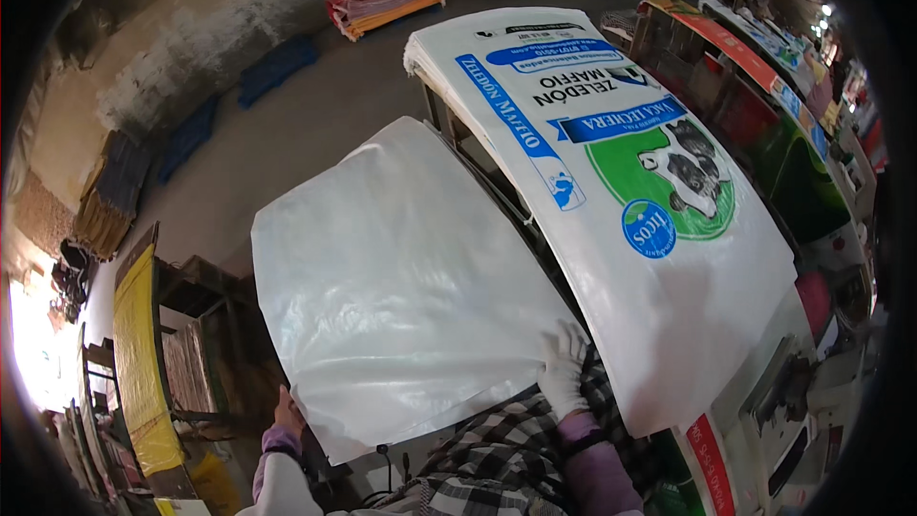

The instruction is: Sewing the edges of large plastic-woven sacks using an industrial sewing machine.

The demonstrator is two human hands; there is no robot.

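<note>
A large blank white plastic sack (411, 258) lies spread in front of me, its surface creased and shiny. My left hand (288, 413), bare with a purple cuff, holds the sack's near left edge; some of its fingers are hidden. On the near right corner rests my right hand (564, 373) in a white glove, fingers spread and flat. Just right of it, a stack of printed white sacks (669, 315) with blue, green and cow artwork drapes over a stand.
At left stands a rack with a yellow cover (141, 363). Folded red and orange sacks (387, 2) lie by the far wall, and blue bundles (275, 72) lie on the floor. More draped sack stacks (716, 38) line the right side. A checkered cloth (497, 444) covers my lap.
</note>
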